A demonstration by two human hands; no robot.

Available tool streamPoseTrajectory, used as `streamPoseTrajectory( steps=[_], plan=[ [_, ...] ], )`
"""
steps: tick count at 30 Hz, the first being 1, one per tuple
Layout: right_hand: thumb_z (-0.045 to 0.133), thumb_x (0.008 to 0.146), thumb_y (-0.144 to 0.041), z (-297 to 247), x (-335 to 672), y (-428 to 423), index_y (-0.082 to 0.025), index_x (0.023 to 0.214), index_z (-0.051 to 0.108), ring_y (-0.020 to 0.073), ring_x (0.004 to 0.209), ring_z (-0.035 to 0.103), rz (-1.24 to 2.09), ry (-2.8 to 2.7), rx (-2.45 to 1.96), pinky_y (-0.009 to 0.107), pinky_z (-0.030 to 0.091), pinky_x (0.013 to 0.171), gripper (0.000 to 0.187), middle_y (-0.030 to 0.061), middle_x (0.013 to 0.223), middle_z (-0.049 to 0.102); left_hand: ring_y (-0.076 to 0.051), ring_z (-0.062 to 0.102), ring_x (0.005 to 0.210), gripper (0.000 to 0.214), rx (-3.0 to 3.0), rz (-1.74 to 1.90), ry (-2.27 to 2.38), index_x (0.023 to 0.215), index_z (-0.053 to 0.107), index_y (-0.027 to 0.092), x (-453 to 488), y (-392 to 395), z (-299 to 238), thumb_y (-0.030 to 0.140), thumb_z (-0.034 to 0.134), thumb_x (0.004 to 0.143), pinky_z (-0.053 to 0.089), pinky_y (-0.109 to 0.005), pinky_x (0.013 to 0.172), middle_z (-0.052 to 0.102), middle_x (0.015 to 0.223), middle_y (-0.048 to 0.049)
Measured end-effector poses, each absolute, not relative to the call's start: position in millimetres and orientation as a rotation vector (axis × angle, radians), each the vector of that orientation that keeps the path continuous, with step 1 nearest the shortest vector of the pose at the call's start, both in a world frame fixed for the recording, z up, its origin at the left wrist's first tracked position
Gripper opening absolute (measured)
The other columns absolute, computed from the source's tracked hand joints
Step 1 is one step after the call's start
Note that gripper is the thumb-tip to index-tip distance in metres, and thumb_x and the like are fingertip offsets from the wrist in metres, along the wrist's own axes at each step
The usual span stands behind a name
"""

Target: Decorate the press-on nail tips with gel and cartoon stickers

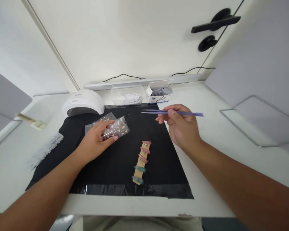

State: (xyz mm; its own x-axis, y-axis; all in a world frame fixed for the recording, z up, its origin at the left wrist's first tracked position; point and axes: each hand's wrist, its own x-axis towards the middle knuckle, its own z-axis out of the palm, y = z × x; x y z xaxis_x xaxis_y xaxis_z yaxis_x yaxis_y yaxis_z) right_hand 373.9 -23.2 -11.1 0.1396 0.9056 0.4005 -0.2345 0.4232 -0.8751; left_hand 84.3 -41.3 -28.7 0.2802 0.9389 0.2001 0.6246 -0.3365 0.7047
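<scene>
My right hand (183, 125) grips purple tweezers (185, 113) above the right side of the black mat (163, 166). Their thin tips point left, slightly apart, with nothing visible between them. My left hand (96, 138) has its thumb and fingers closed on a clear sticker packet (120, 127) dotted with small white, red and orange shapes. Behind it lies another clear packet (109, 116), partly hidden by the hand. Between my hands and nearer to me is a wooden display strip (139, 163) carrying several false nails, pink at the far end and teal at the near end.
A white nail lamp (84, 101) stands at the back left, beside a clear tray (132, 99) of white packets and a box of alcohol pads (160, 93). Nail swatches (47, 149) and a brush-like tool (32, 122) lie left. A wire stand (252, 128) is at right.
</scene>
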Motion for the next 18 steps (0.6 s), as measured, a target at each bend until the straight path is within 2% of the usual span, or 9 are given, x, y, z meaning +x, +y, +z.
streamPoseTrajectory(
  steps=[3, 6, 7, 10, 15, 18],
  plan=[
    [0.081, 0.079, -0.036, -4, 369, -35, -0.026, 0.082, 0.076, 0.0132, 0.062, 0.069, 1.075, -1.197, -0.641, 0.029, 0.057, 0.064, 0.012, -0.0027, 0.07, 0.074, -0.026, 0.063, 0.106, 0.053, 1.881, 0.917, 1.352, 0.131, 0.059, 0.021, 91, -46, -27, 0.039, 0.07, 0.082, 0.051, -0.042, 0.095, 0.062, 0.126, -0.0103],
    [0.078, 0.083, -0.037, 0, 365, -49, -0.028, 0.086, 0.079, 0.015, 0.07, 0.071, 1.147, -1.346, -0.511, 0.035, 0.06, 0.076, 0.01, -0.0021, 0.071, 0.074, -0.021, 0.065, 0.091, 0.055, 1.728, 0.959, 1.28, 0.131, 0.057, 0.02, 102, -54, -21, 0.039, 0.071, 0.081, 0.055, -0.036, 0.082, 0.064, 0.117, -0.0087],
    [0.075, 0.086, -0.039, 1, 364, -53, -0.029, 0.09, 0.079, 0.0169, 0.076, 0.072, 1.154, -1.381, -0.464, 0.038, 0.061, 0.081, 0.011, -0.0015, 0.07, 0.073, -0.018, 0.064, 0.084, 0.055, 1.686, 0.97, 1.253, 0.131, 0.056, 0.02, 105, -57, -19, 0.039, 0.07, 0.081, 0.055, -0.033, 0.075, 0.064, 0.112, -0.0078],
    [0.069, 0.091, -0.038, 4, 358, -67, -0.034, 0.098, 0.079, 0.02, 0.096, 0.071, 1.184, -1.416, -0.363, 0.038, 0.062, 0.08, 0.013, 0.0007, 0.08, 0.075, -0.012, 0.058, 0.067, 0.055, 1.584, 1.001, 1.176, 0.132, 0.054, 0.019, 114, -66, -10, 0.04, 0.068, 0.083, 0.053, -0.028, 0.062, 0.064, 0.103, -0.0051],
    [0.065, 0.093, -0.041, 7, 347, -85, -0.036, 0.101, 0.079, 0.0227, 0.093, 0.072, 1.193, -1.425, -0.3, 0.041, 0.064, 0.074, 0.017, 0.0027, 0.084, 0.076, -0.01, 0.055, 0.067, 0.048, 1.5, 1.037, 1.094, 0.125, 0.054, 0.02, 126, -81, 4, 0.038, 0.069, 0.084, 0.052, -0.023, 0.058, 0.061, 0.103, -0.0036],
    [0.064, 0.094, -0.04, 5, 343, -89, -0.037, 0.101, 0.079, 0.0225, 0.098, 0.071, 1.163, -1.416, -0.317, 0.045, 0.061, 0.088, 0.016, 0.0021, 0.082, 0.077, -0.01, 0.056, 0.07, 0.05, 1.469, 1.063, 1.066, 0.128, 0.049, 0.021, 135, -87, 11, 0.037, 0.069, 0.085, 0.052, -0.023, 0.058, 0.06, 0.109, -0.0048]
  ],
)
